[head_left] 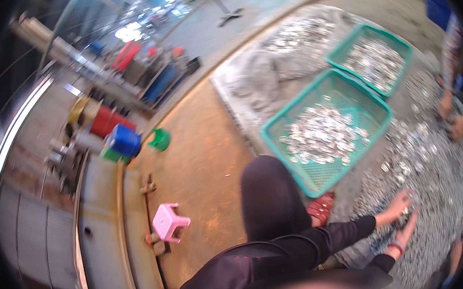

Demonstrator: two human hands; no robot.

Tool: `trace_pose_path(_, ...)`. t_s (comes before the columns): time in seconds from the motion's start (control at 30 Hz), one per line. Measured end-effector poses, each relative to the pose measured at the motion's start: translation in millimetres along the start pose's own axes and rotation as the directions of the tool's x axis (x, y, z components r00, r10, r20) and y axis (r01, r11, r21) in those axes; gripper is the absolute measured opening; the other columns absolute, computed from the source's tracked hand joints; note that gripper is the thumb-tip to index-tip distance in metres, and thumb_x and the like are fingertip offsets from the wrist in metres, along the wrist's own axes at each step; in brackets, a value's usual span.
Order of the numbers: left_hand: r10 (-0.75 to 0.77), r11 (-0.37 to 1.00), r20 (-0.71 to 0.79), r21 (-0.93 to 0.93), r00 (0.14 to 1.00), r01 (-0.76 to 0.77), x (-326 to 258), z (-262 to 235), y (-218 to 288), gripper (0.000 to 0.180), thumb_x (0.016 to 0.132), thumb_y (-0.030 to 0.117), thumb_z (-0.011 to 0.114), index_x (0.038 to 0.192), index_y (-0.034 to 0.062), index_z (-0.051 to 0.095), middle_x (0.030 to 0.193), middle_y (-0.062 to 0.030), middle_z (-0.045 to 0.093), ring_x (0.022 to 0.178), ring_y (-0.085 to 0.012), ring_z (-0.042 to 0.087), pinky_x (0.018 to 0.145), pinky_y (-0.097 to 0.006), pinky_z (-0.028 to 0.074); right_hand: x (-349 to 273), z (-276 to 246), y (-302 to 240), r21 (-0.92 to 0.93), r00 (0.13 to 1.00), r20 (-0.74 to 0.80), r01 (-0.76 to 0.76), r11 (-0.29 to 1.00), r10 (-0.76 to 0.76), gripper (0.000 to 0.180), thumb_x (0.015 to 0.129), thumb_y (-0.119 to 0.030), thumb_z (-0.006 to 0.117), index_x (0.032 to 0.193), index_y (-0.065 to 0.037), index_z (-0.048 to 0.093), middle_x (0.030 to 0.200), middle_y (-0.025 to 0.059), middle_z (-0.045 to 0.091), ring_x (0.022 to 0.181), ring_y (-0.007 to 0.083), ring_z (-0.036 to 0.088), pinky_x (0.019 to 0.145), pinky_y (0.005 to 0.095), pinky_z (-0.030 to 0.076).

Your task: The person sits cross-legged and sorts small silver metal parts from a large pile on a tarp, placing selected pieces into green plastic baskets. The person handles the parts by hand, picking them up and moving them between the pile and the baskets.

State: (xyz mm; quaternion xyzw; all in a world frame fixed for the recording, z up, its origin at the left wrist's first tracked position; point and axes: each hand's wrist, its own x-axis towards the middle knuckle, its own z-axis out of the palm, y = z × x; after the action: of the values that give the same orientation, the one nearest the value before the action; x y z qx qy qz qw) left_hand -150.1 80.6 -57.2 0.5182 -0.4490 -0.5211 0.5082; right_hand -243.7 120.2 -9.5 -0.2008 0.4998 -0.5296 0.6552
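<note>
At the lower right, both my hands are low over a spread heap of small grey and silvery metal-looking pieces (433,215). My left hand (397,207) has its fingers stretched out and apart among the pieces. Close beside it, my right hand (406,232), with a red band at the wrist, points toward the same spot; its fingers are blurred. A few shiny bits lie between the two hands, and I cannot make out whether either one grips any. Just beyond my knee stands a green plastic basket (273,126), partly filled with shiny pieces (320,133).
A second green basket (361,28) of shiny pieces stands behind the first. Another person's hands (454,119) work at the heap's right side. Grey sacking (248,83) lies at the back. Left are a pink stool (169,222), a green bucket (159,140) and a metal trough (103,225).
</note>
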Motion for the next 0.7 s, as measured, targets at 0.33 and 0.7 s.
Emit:
trace_pose_path(0.33, 0.269, 0.920, 0.249, 0.219, 0.930, -0.325, -22.6, -37.2, 59.5, 0.046, 0.075, -0.010, 0.045, 0.117, 0.0050, 0.053, 0.114, -0.0182, 0.047, 0.108, -0.0385, 0.044, 0.092, -0.044, 0.036, 1.8, -3.5, -0.3, -0.250, 0.994, -0.103, 0.019, 0.968, -0.046, 0.058, 0.084, -0.026, 0.057, 0.134, -0.005, 0.036, 0.123, 0.0103, 0.049, 0.104, 0.0193, 0.047, 0.074, 0.0316, 0.039)
trace_pose_path(0.7, 0.016, 0.999, -0.056, 0.053, 0.998, -0.013, -21.0, -30.2, 29.6, 0.040, 0.079, 0.001, 0.048, 0.118, 0.0047, 0.045, 0.125, -0.0203, 0.041, 0.112, -0.0359, 0.043, 0.090, -0.038, 0.039, -27.4, 27.7, -2.9, 0.148, 0.968, -0.204, 0.178, 0.973, -0.146, 0.047, 0.094, -0.033, 0.042, 0.130, -0.002, 0.044, 0.131, 0.0112, 0.043, 0.121, 0.0212, 0.039, 0.097, 0.0362, 0.039)
